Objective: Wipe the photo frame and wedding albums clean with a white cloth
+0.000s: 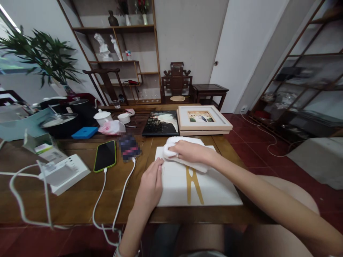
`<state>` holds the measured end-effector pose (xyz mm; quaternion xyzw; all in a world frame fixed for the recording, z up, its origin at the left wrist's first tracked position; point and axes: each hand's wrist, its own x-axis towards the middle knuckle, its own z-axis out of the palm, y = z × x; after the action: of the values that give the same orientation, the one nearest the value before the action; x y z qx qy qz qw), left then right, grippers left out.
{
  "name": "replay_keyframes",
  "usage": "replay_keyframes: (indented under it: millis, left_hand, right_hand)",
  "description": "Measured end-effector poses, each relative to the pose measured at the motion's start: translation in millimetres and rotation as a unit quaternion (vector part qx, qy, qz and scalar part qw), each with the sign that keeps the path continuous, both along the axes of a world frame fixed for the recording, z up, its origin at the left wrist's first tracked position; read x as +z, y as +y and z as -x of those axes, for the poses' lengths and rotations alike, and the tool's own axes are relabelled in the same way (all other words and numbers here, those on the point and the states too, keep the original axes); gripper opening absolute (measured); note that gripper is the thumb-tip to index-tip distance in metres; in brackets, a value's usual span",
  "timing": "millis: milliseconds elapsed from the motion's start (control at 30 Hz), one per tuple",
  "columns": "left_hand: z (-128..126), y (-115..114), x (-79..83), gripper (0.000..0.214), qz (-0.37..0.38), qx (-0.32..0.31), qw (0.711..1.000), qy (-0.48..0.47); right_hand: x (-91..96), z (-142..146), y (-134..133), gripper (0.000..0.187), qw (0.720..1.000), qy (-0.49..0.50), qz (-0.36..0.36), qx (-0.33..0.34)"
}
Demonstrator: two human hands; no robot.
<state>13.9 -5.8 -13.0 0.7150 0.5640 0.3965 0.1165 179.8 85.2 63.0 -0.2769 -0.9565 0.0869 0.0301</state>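
Observation:
A flat white panel (219, 189) with an ochre forked shape (195, 185) on it lies near the table's front edge. My right hand (184, 150) grips a folded white cloth (197, 167), which rests on the panel's upper part and covers the top of the ochre shape. Along the panel's left edge lies my left hand (150, 182), fingers stretched out and touching the edge, holding nothing.
Beyond the panel are a black picture (152, 123) and a light-framed picture (184, 123). To the left lie a phone (105, 157), white cables (124, 192), a power strip (80, 173) and a blue box (85, 132). Pots (60, 125) stand farther back.

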Motion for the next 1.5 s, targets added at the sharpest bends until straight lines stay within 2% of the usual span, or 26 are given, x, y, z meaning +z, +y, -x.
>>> replay_keyframes:
  millis: [100, 200, 333, 433, 533, 567, 700, 800, 967, 1067, 1133, 1200, 1333, 1400, 1500]
  left_hand:
    - [1.1, -1.6, 3.4, 0.03, -0.016, 0.057, 0.996, -0.06]
    - [4.9, -0.9, 1.6, 0.03, -0.04, 0.116, 0.987, -0.105]
    - [7.1, 0.9, -1.7, 0.029, -0.045, 0.101, 0.986, -0.123]
    - [4.0, 0.6, -0.3, 0.027, -0.044, 0.066, 0.994, -0.069]
    - [1.0, 0.0, 1.3, 0.025, -0.029, -0.025, 0.999, -0.009]
    - [0.7, 0.0, 1.2, 0.026, -0.024, -0.037, 0.999, 0.001]
    - [1.7, 0.6, -0.6, 0.029, -0.008, -0.034, 0.999, 0.012]
    - [2.4, 1.0, -1.3, 0.029, -0.003, -0.033, 0.999, 0.012]
    - [2.5, 1.6, -0.9, 0.027, -0.004, -0.027, 1.0, 0.015]
    - [3.1, 2.4, -1.9, 0.026, -0.006, -0.028, 0.999, 0.017]
    - [3.4, 3.1, -3.0, 0.025, -0.007, -0.031, 0.999, 0.016]
    - [3.2, 3.4, -4.1, 0.025, -0.01, -0.034, 0.999, 0.013]
    - [2.3, 3.3, -4.5, 0.024, -0.012, -0.035, 0.999, 0.006]
    - [1.9, 3.3, -4.1, 0.024, -0.014, -0.034, 0.999, 0.004]
    - [1.4, 3.9, -3.9, 0.024, -0.015, -0.033, 0.999, 0.004]
  right_hand:
    - [2.2, 16.3, -10.8, 0.014, 0.999, -0.002, -0.004, 0.036]
    - [5.4, 19.6, -37.1, 0.014, 0.996, -0.003, 0.005, 0.091]
    - [8.7, 3.1, -82.5, 0.016, 0.992, -0.032, 0.0, 0.123]
    - [9.6, -15.8, -97.4, 0.017, 0.991, -0.036, 0.022, 0.124]
    - [10.8, -31.3, -83.1, 0.013, 0.993, -0.028, 0.065, 0.094]
    - [11.2, -34.8, -73.2, 0.012, 0.994, -0.025, 0.071, 0.074]
    - [13.4, -35.9, -26.2, 0.025, 0.996, -0.002, 0.09, -0.018]
    - [14.4, -19.4, 2.8, 0.028, 0.995, -0.005, 0.078, -0.054]
    - [9.3, 24.2, 22.4, 0.022, 0.998, 0.003, 0.049, -0.032]
    - [6.0, 30.4, 22.6, 0.018, 0.998, 0.008, 0.053, -0.022]
    - [5.0, 17.1, 22.5, 0.018, 0.997, 0.01, 0.061, -0.038]
    - [4.5, -8.8, 23.2, 0.021, 0.995, 0.01, 0.068, -0.073]
    - [2.0, -74.4, 21.3, 0.033, 0.975, 0.009, 0.09, -0.203]
    - [0.0, -100.1, 13.3, 0.039, 0.964, 0.01, 0.098, -0.247]
    - [-1.5, -120.0, -15.5, 0.038, 0.967, -0.005, 0.099, -0.235]
